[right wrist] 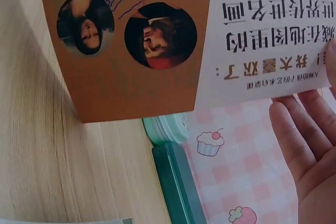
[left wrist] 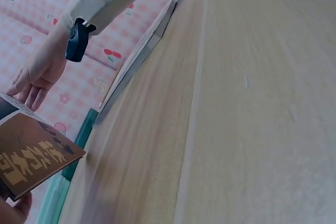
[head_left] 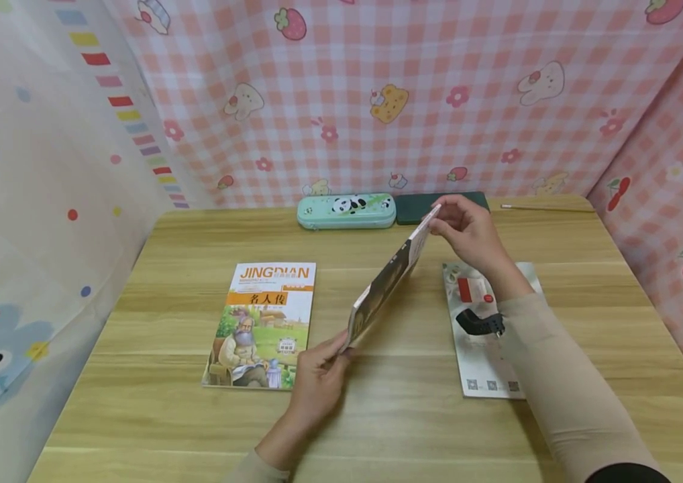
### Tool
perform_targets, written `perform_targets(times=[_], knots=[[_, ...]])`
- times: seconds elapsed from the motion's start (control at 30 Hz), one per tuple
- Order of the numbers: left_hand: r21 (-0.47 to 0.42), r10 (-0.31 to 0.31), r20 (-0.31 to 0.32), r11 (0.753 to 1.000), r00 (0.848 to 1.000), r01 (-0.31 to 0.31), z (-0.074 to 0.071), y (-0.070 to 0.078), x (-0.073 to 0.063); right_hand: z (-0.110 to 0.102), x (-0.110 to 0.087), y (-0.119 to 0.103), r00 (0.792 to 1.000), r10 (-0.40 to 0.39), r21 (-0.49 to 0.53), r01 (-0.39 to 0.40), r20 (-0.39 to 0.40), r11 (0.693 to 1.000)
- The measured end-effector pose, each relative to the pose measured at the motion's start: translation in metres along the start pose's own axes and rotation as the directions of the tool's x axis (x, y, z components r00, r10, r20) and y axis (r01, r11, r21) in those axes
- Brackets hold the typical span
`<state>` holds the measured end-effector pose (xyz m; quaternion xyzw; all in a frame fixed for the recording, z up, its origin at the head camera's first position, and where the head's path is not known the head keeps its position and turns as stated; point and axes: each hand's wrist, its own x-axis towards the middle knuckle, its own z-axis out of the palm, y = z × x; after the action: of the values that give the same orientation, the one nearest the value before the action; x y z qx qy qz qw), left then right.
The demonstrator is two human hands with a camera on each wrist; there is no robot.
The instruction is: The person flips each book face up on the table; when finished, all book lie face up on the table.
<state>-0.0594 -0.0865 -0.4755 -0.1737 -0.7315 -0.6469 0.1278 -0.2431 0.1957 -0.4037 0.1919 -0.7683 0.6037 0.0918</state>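
Nearer us than the panda pencil case (head_left: pixel 346 211), and reaching to its right, we hold a thin book (head_left: pixel 386 278) tilted above the table (head_left: pixel 402 429). From the head view it shows almost edge-on: its longest visible line slants from the left hand (head_left: pixel 320 379), on our side of the case, up to the right hand (head_left: pixel 465 231), which is right of the case and overlaps the dark green box (head_left: pixel 410 209). Each hand pinches one end — left the near, right the far — so neither is closer; we judge that slant to be the relation that matters. Flat on the table, the JINGDIAN book (head_left: pixel 263 329) lies nearer and left of the case, the pale book (head_left: pixel 480 372) nearer and right.

From the left wrist view, we see a brown cover with pale lettering on this side of the case. Only a little of the left hand shows, so we cannot read its grip there.

From the right wrist view, two round portraits and a white printed panel hide part of the case. Right fingers and thumb meet the panel's edge — how firmly, we cannot tell.
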Motion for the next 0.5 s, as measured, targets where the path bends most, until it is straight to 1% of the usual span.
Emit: perform_targets(times=[0.03,0.07,0.1,0.17,0.23,0.3,0.37,0.5], knots=[[0.003,0.005,0.003,1.000,1.000,-0.005,0.000,0.001,0.000,0.001,0.001,0.000,1.000,0.006,0.005,-0.006,-0.004,1.000],[0.016,0.007,-0.003,1.000,1.000,-0.007,0.000,0.001,0.000,0.002,0.001,-0.001,1.000,0.017,-0.011,-0.017,-0.014,1.000],[0.042,0.016,-0.012,0.999,1.000,-0.015,0.000,0.002,0.000,0.003,0.002,-0.002,0.999,0.028,-0.023,-0.029,-0.023,0.999],[0.096,0.022,-0.035,0.995,0.999,-0.019,-0.001,0.003,0.000,0.004,0.002,-0.004,0.998,0.048,-0.081,-0.051,-0.037,0.995],[0.143,0.011,-0.064,0.990,0.998,-0.002,-0.002,0.005,-0.001,0.006,0.003,-0.006,0.997,0.065,-0.151,-0.070,-0.040,0.986],[0.180,-0.014,-0.088,0.983,0.996,0.029,-0.003,0.006,-0.001,0.009,0.003,-0.009,0.996,0.085,-0.197,-0.091,-0.038,0.976],[0.188,-0.047,-0.103,0.980,0.994,0.066,-0.004,0.008,-0.001,0.013,0.004,-0.010,0.995,0.094,-0.228,-0.099,-0.034,0.969],[0.184,-0.090,-0.125,0.977,0.988,0.112,-0.005,0.011,0.000,0.020,0.006,-0.008,0.995,0.099,-0.239,-0.104,-0.033,0.966]])
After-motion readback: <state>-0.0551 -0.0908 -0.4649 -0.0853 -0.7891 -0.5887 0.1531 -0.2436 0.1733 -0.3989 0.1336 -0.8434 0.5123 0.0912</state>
